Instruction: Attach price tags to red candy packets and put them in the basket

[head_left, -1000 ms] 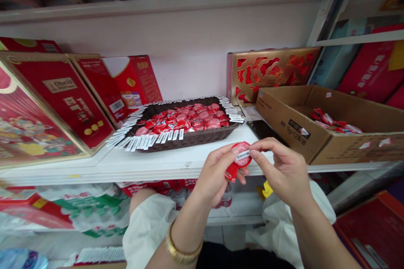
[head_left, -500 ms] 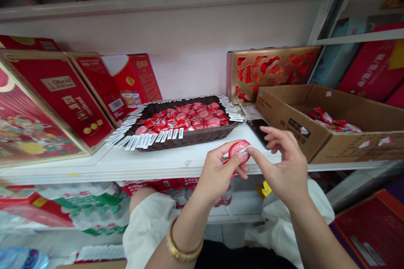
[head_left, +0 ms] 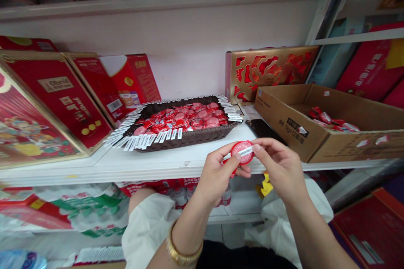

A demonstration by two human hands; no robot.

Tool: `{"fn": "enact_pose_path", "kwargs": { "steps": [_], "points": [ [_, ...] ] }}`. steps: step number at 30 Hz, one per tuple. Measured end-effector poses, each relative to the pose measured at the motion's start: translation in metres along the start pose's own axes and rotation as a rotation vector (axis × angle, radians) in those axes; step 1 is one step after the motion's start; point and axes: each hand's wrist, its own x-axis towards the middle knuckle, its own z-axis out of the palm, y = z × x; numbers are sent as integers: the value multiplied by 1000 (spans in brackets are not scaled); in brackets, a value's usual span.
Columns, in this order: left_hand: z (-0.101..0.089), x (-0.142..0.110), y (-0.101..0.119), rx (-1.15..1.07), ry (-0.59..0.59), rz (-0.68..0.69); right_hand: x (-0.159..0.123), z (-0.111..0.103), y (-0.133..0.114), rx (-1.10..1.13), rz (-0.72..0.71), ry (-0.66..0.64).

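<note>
Red, round, glossy-wrapped packet (head_left: 248, 158): just one is held up, before the front edge of one white shelf (head_left: 176, 159). Beyond the right grip (head_left: 280, 168) and to its right stands one open brown cardboard carton (head_left: 277, 114), holding a few red-and-white packets (head_left: 336, 125) that overlap too much to count. Farther beyond that grip is one gold gift box with red panels (head_left: 271, 67). Ahead and to the left of the left grip (head_left: 219, 172) sits one dark brown woven basket (head_left: 205, 136) of red packets (head_left: 183, 117), too many to count, with white barcode strips (head_left: 157, 138) lined along its rim. One flat black phone (head_left: 265, 128) lies just beyond the right grip. Between both grips is the single packet; the left one is closed around its left side, thumb on top. Its face is pinkish and finely patterned, ringed by bright red. One narrow white barcode strip (head_left: 245, 151) crosses it slantwise, its right end pinched in the right grip.
</note>
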Motion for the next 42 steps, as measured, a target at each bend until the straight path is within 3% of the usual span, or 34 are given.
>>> {"fn": "enact_pose_path", "kwargs": {
  "steps": [10,14,18,22,24,26,28,30,34,37,42],
  "points": [
    [5,-2,0,15,63,28,-1,-3,1,28,1,41],
    [15,1,-2,33,10,30,-5,-12,0,-69,-58,55],
    [50,22,8,100,-163,85,5,-38,-16,-105,-140,176],
    [109,64,23,175,-379,235,45,-84,-41,-100,-335,500],
    [131,82,23,287,-381,378,68,-111,-46,-164,-330,581],
    [138,92,17,440,-320,538,82,-134,-44,-352,-251,693],
    [129,93,8,597,-242,671,82,-146,-38,-576,-322,771],
    [105,89,0,737,-157,758,71,-144,-32,-602,-399,772],
    [40,80,-4,1003,144,817,44,-108,-24,-407,-406,615],
    [1,79,-2,1278,338,729,38,-74,-18,-446,-404,473],
    [-24,76,1,1441,291,634,43,-32,-9,-557,-446,327]
  ]
}}
